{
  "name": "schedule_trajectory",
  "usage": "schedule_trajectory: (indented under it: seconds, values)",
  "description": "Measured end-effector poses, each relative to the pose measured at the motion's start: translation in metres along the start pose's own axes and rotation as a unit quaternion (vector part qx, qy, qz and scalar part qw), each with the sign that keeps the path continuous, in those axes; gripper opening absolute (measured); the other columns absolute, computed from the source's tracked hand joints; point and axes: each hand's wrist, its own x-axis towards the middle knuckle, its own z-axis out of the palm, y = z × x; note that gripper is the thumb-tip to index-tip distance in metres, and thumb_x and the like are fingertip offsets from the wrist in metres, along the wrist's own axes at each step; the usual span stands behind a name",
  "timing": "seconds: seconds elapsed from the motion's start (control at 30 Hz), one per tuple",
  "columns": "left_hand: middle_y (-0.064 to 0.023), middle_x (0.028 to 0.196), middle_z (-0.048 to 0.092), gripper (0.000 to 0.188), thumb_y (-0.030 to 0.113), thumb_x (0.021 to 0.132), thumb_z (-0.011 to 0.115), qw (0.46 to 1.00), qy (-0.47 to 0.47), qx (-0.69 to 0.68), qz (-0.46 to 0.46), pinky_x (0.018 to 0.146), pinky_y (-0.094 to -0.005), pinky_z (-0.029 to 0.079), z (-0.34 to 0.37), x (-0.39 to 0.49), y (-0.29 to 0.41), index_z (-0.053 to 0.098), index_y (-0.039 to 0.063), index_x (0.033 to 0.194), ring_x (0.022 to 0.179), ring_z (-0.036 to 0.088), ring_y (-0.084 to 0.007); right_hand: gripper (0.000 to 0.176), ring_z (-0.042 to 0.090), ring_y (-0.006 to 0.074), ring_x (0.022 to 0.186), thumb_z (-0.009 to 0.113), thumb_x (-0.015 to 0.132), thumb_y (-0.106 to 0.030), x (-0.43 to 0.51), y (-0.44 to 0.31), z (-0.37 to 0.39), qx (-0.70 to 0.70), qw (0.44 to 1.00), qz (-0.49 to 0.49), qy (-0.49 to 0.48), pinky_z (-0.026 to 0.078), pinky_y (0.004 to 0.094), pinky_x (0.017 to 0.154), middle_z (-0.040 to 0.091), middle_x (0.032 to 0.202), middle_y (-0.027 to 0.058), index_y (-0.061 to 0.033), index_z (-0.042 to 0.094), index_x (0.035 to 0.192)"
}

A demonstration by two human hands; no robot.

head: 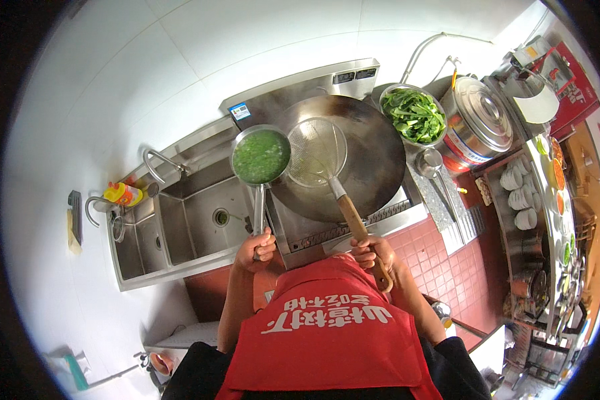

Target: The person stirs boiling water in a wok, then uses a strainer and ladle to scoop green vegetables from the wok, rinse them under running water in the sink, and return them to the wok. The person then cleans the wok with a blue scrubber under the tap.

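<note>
My left hand [258, 251] grips the metal handle of a saucepan [261, 156] full of green, frothy liquid with bits of greens in it. The saucepan is held up beside the wok's left rim. Around the wooden handle of a wire-mesh skimmer [317, 150] my right hand [373, 253] is closed. The skimmer's round basket is over the left part of a large dark wok [375, 150] and looks empty. Through the mesh a little pale liquid seems to show in the wok, though glare blurs it. The wok sits on a steel range [300, 240].
Left of the range are steel sinks [195, 225] with a curved faucet [155, 162] and a yellow bottle [125, 194]. To the right stand a bowl of cut leafy greens [414, 115], a ladle [430, 162] and a lidded steel pot [480, 115]. Stacked white bowls [522, 197] fill a shelf.
</note>
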Motion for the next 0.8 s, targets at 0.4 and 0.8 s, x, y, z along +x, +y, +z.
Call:
schedule_trajectory:
  seconds: [0.4,0.8]
  values:
    - [0.0051,0.070,0.042,0.003,0.010,0.095,0.055,1.000,-0.006,-0.012,0.002,0.043,-0.0179,0.033,-0.001,0.005,-0.006,0.053,0.011,0.097,0.052,0.039,-0.0026,0.008,0.038,0.0113,0.045,0.053,0.079,-0.013,-0.072,-0.051,0.021,-0.421,0.806,-0.226,0.349,0.034,0.0284,0.039,0.043,0.061,0.0008,-0.0070,0.048,0.082]
    - [0.0045,0.071,0.042,0.004,0.010,0.095,0.053,1.000,-0.006,-0.008,0.001,0.043,-0.0184,0.034,0.000,0.006,-0.012,0.052,0.010,0.098,0.053,0.040,-0.0029,0.009,0.031,0.0065,0.043,0.052,0.086,-0.014,-0.043,-0.013,-0.008,-0.186,0.957,-0.064,0.214,0.028,0.0240,0.039,0.035,0.060,-0.0050,-0.0114,0.044,0.083]
